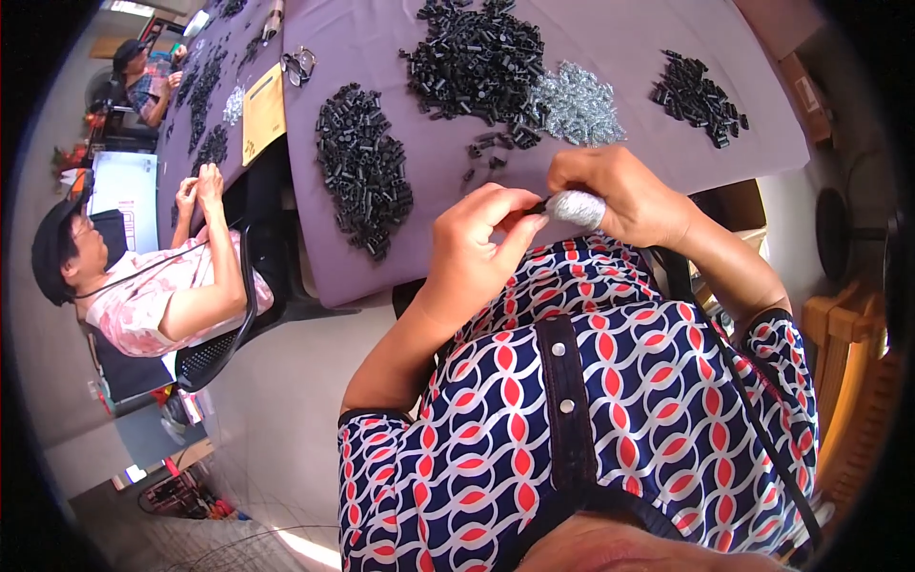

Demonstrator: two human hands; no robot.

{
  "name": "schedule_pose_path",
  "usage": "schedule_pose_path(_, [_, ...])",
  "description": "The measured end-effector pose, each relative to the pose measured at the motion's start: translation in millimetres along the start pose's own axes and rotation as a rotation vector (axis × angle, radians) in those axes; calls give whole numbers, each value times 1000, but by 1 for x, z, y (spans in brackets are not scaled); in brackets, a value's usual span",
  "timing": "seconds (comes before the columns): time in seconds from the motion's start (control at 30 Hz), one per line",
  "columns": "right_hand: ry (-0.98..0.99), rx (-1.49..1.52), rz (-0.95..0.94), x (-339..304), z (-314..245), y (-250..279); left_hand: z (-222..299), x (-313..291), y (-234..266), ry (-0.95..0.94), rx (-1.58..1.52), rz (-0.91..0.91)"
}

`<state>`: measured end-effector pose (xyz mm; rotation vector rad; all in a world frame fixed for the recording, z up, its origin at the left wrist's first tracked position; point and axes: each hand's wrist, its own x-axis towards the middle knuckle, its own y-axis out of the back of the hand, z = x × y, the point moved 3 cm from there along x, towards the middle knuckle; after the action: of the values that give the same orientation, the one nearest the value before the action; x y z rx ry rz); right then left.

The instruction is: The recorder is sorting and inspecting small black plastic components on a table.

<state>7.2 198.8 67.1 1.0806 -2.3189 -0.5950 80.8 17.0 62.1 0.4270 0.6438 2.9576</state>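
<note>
Just above the table's near edge, my two hands meet at their fingertips. My left hand [479, 246] is closed, with thumb and forefinger pinching a small black piece [539, 206] that is mostly hidden. Against its other end, my right hand [624, 195] is closed, its fingers curled in. A grey-white cover [577, 209] wraps my right thumb. What lies inside the right fingers is hidden. Beyond my hands are a few loose black tubular pieces [489, 148], a large heap of black pieces [477, 67] and a pile of small shiny silver parts [579, 105].
More black pieces form a long pile [362, 172] on the left and a smaller pile [701, 98] at the right of the cloth-covered table [629, 33]. A yellow envelope [264, 114] and eyeglasses [299, 66] lie farther left. A seated co-worker [162, 276] is at my left; another person [143, 81] sits beyond.
</note>
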Motion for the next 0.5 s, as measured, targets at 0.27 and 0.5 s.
schedule_pose_path(0.27, [139,-198,-41,3,-1,-12,-18,-1,1,252,-267,-136])
schedule_pose_path(0.5, [323,-205,-114,1,-7,-6,-40,-5,-11,683,-926,-422])
